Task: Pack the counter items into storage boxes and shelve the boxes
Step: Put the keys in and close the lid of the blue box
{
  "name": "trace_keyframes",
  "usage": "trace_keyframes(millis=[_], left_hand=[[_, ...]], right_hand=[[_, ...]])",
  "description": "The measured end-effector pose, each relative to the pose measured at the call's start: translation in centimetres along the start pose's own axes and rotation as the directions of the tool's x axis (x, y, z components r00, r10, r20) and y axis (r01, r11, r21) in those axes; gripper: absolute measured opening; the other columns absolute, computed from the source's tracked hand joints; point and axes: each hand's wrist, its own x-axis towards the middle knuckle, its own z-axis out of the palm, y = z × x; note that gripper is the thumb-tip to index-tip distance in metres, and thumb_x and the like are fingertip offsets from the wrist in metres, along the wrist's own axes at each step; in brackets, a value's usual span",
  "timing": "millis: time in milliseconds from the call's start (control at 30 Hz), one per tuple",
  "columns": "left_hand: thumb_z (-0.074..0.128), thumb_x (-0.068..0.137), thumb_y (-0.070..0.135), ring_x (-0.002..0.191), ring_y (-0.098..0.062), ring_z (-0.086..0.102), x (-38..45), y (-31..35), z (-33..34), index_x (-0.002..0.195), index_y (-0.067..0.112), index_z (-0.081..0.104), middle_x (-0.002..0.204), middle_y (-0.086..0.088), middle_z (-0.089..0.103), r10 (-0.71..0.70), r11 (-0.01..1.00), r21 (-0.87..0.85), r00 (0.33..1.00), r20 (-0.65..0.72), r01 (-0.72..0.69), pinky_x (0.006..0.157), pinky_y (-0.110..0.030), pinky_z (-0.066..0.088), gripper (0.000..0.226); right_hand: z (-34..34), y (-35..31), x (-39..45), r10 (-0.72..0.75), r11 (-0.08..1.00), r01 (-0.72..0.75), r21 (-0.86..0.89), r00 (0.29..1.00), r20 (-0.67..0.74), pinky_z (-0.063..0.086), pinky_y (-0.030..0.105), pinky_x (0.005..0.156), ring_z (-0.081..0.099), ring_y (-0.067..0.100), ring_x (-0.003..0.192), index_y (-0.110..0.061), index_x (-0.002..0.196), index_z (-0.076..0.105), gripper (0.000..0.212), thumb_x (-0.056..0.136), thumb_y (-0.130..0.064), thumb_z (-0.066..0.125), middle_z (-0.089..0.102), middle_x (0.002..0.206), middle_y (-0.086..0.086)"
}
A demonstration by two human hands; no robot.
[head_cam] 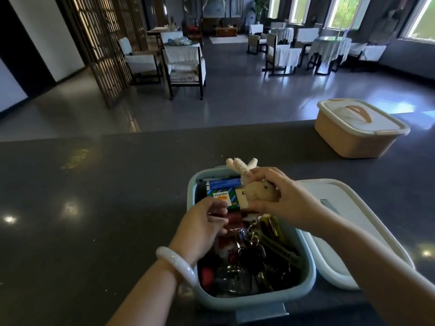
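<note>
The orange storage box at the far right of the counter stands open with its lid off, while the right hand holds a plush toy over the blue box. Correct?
Not quite. The head view shows the orange storage box closed, lid on. The rest holds: right hand, plush toy, blue box.

My open blue box (pixel 306 276) sits near, crammed with keys (pixel 249 243) and packets (pixel 223 196); its lid (pixel 348 208) lies right, the closed orange box (pixel 357 130) far right.

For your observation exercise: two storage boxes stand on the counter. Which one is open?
The blue box under both hands: its lid lies beside it. The peach box has its lid on.
</note>
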Motion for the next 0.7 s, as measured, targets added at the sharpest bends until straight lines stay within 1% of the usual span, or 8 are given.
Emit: trace_keyframes(millis=[67,167,300,367,433,533,633,700], left_hand=[[0.062,0.087,-0.005,0.09,-0.025,0.07,-0.1,-0.2,-0.8,0.098,0.022,0.065,0.098,0.0,0.07,-0.001,0.999,-0.046,0.999,-0.054,-0.001,0.086,-0.049,0.055,0.03],[0.065,0.087,0.004,0.09,-0.005,0.068,-0.3,-0.5,-1.7,0.098,0.034,0.064,0.094,0.011,0.072,0.038,0.997,0.064,0.995,-0.089,-0.033,0.086,-0.038,0.056,0.032],[0.064,0.09,0.014,0.098,0.0,0.063,-0.6,-1.1,-1.9,0.101,0.041,0.059,0.104,0.013,0.067,0.115,0.974,0.204,0.99,-0.079,-0.097,0.089,-0.027,0.053,0.03],[0.062,0.092,0.021,0.1,0.003,0.061,-0.6,-1.3,-1.6,0.104,0.044,0.057,0.107,0.017,0.065,0.167,0.951,0.274,0.984,-0.058,-0.145,0.084,-0.013,0.049,0.026],[0.059,0.094,0.031,0.102,0.006,0.057,-0.4,-1.2,-1.2,0.116,0.041,0.057,0.113,0.018,0.062,0.189,0.928,0.334,0.981,-0.037,-0.167,0.078,-0.005,0.043,0.025],[0.056,0.094,0.039,0.104,0.01,0.054,-0.2,-1.0,-0.6,0.133,0.039,0.049,0.125,0.018,0.052,0.179,0.918,0.357,0.984,0.013,-0.171,0.08,-0.005,0.043,0.039],[0.06,0.094,0.029,0.106,0.0,0.058,-0.3,-0.7,-0.2,0.13,0.037,0.052,0.122,0.014,0.05,0.243,0.894,0.382,0.97,0.025,-0.234,0.093,-0.018,0.046,0.038],[0.063,0.092,0.015,0.099,-0.003,0.06,-0.3,-0.7,-0.3,0.122,0.031,0.062,0.113,0.011,0.052,0.308,0.844,0.46,0.951,0.008,-0.277,0.091,-0.019,0.048,0.034]], right_hand=[[0.8,0.4,-0.5,-0.027,1.0,0.026,0.014,0.995,0.095,0.053,0.029,0.088,0.051,0.005,0.114,-0.034,0.113,0.056,0.047,0.072,-0.035,0.079,0.044,0.128,-0.02],[1.7,1.3,-1.2,-0.029,0.997,0.041,-0.065,0.984,0.176,0.046,0.03,0.099,0.044,-0.001,0.121,-0.037,0.116,0.057,0.048,0.073,-0.035,0.079,0.043,0.133,-0.023],[2.6,2.0,-2.7,-0.041,0.967,0.101,-0.233,0.967,0.251,0.041,0.036,0.105,0.034,0.002,0.128,-0.055,0.12,0.045,0.054,0.072,-0.053,0.07,0.028,0.138,-0.039],[3.3,1.9,-3.4,-0.083,0.959,0.152,-0.24,0.957,0.277,0.038,0.03,0.106,0.027,-0.001,0.132,-0.064,0.127,0.034,0.062,0.071,-0.061,0.062,0.016,0.142,-0.043],[3.7,1.8,-3.8,-0.113,0.972,0.16,-0.174,0.961,0.253,0.037,0.019,0.102,0.027,-0.006,0.134,-0.061,0.136,0.026,0.072,0.073,-0.061,0.061,0.011,0.148,-0.038],[3.7,2.0,-3.7,-0.077,0.994,0.089,-0.06,0.981,0.181,0.042,0.024,0.104,0.037,-0.008,0.13,-0.054,0.137,0.028,0.072,0.074,-0.059,0.065,0.03,0.146,-0.03],[3.6,2.6,-3.6,-0.004,0.982,-0.026,0.186,0.987,0.162,0.05,0.034,0.097,0.054,0.0,0.12,-0.048,0.129,0.043,0.064,0.076,-0.036,0.076,0.055,0.128,-0.021],[3.7,2.8,-3.5,-0.003,0.994,-0.015,0.107,0.985,0.17,0.048,0.025,0.099,0.051,-0.001,0.122,-0.047,0.122,0.049,0.054,0.076,-0.039,0.076,0.049,0.132,-0.027]])
